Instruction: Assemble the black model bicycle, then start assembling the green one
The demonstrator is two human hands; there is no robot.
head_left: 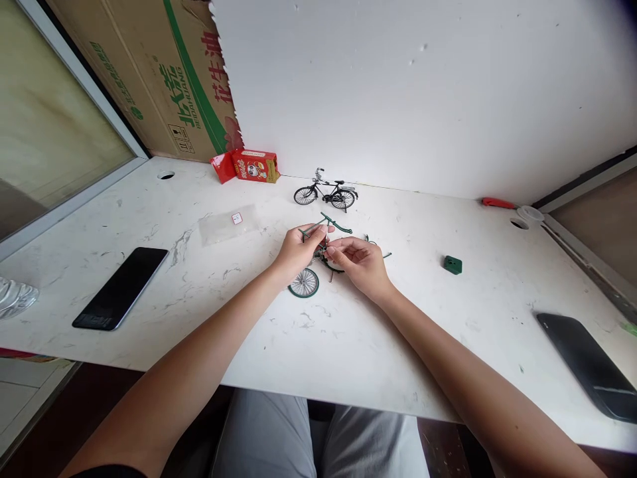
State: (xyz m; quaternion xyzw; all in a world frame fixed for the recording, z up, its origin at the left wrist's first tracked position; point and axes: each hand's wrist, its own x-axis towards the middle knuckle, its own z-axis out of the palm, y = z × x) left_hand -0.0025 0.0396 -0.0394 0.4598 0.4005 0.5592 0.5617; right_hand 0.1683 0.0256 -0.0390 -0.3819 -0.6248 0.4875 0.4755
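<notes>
My left hand (299, 251) is closed on a green miniature bicycle frame (337, 224), its thumb and fingers pinching the thin tubes above the table. The fingertips of my right hand (362, 260) pinch together at the lower part of the frame; what small piece they hold is hidden. A small spoked wheel with a green rim (304, 283) lies on the table below my left hand. More dark parts lie beneath and behind my right hand, partly covered. An assembled black miniature bicycle (326, 191) stands upright beyond both hands.
A clear plastic bag (229, 224) and a red box (255, 166) lie to the left. Phones (122, 289) flank the table, another dark one (587, 365) at right. A small green block (452, 265) sits right of my hands. A red-handled object (499, 202) lies at the back right.
</notes>
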